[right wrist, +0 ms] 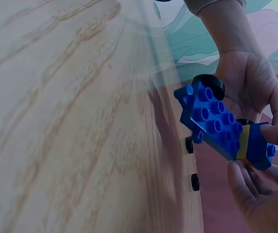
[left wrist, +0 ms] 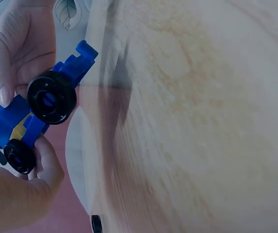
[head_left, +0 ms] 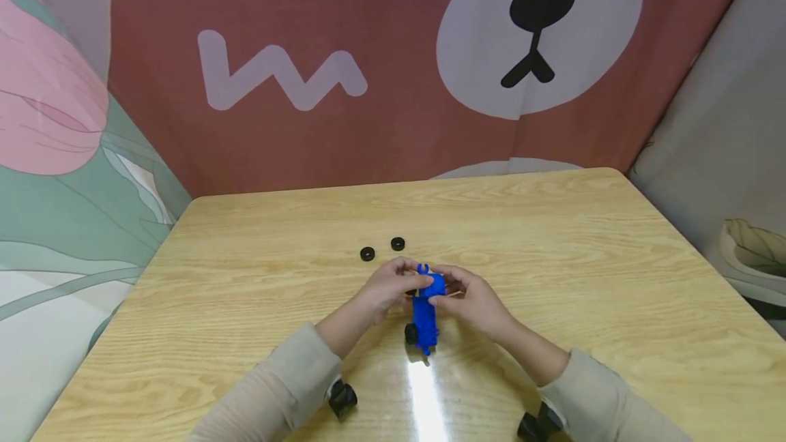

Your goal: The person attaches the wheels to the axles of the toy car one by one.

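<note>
- Leftmost, two black wheels [head_left: 367,254] lie loose on the bench [head_left: 276,237]; a careless nudge could scatter them.
- The left hand [head_left: 388,285] pinches the front end of the blue toy vehicle [head_left: 425,319], held above the bench at centre; uneven squeezing could pop it apart.
- The right hand [head_left: 477,300] pinches the same end; a slack grip could drop it.

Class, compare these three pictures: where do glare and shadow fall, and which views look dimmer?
Head view: brightest, a white glare streak on the table below the blue toy vehicle; left wrist view: dimmer, soft shadow on the table; right wrist view: also dim, shadow beside two loose black wheels.
</note>
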Demonstrator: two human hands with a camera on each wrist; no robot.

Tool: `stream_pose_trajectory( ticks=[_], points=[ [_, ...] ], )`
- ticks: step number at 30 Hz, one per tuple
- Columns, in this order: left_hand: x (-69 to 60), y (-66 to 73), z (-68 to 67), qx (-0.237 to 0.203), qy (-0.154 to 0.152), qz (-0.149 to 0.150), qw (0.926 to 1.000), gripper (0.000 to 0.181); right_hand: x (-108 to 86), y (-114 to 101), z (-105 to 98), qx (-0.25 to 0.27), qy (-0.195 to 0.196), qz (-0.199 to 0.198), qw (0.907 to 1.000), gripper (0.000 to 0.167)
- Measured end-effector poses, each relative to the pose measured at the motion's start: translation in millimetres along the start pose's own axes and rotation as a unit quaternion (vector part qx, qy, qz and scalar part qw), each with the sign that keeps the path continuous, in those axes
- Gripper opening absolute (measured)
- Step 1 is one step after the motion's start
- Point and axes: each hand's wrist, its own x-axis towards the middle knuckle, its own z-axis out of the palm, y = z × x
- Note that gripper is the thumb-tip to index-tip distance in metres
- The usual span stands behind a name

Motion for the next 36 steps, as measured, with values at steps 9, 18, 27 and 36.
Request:
stream_pose_trajectory(
  ticks=[9,18,27,36],
  points=[
    [0.6,-3.5,-3.8,-0.093,-0.024,0.037,0.9947,0.041,-0.6,-1,2,0.035,0.035,0.037,0.9981,0.046],
    [-4.2,5.0,-6.9,-0.172,-0.037,0.064,0.9823,0.036,-2.0,1,3,0.039,0.021,0.04,0.9982,0.045],
    [-3.4,3.2,-10.2,-0.214,-0.035,0.085,0.9724,0.032,-3.8,4,0,0.083,-0.041,0.063,0.9937,0.034],
    [-4.5,2.0,-14.4,-0.23,-0.056,0.092,0.9673,0.027,-6.7,5,-3,0.095,-0.064,0.058,0.9917,0.031]
  ],
)
